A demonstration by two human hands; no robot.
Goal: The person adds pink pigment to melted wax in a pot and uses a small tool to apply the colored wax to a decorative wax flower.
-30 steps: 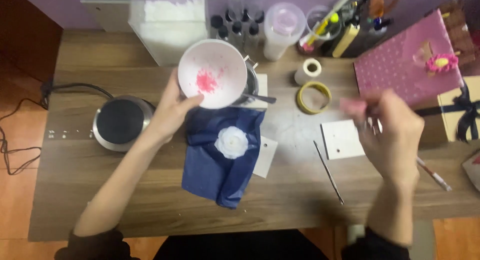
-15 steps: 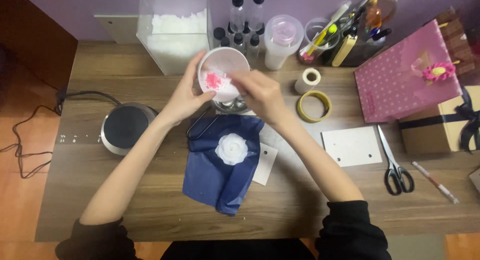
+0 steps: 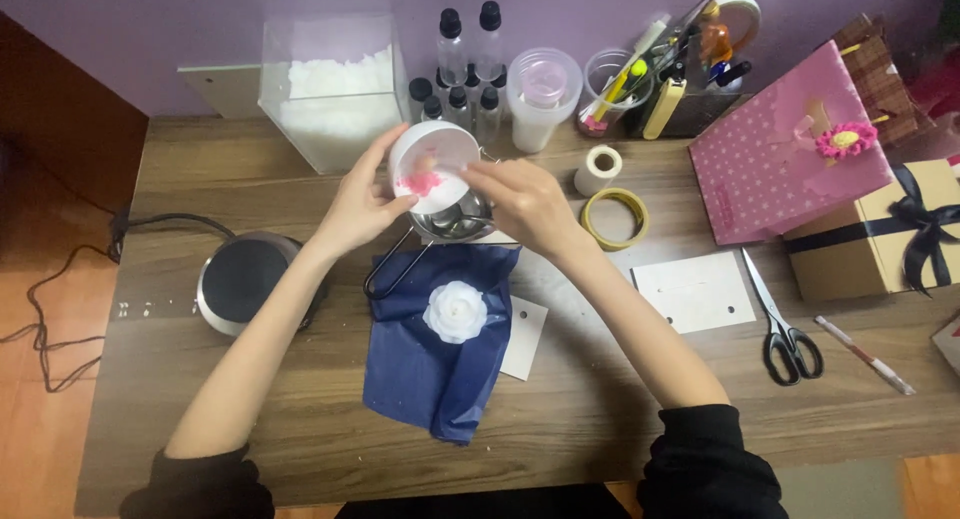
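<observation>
Wooden table point(image 3: 620, 409) spread with craft supplies. Blue cloth point(image 3: 437, 349) lying near the front edge, long axis running toward the person, white rose candle point(image 3: 456, 311) on top. White bowl point(image 3: 431, 165) tipped, mouth facing the camera, pink bits inside, over small metal pot point(image 3: 452, 222). Left hand point(image 3: 360, 201) clasping bowl's rim; right hand point(image 3: 522, 201), fingers curled, touching the bowl's right side.

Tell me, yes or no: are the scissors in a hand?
No, the scissors lie on the table, apart from both hands.
</observation>
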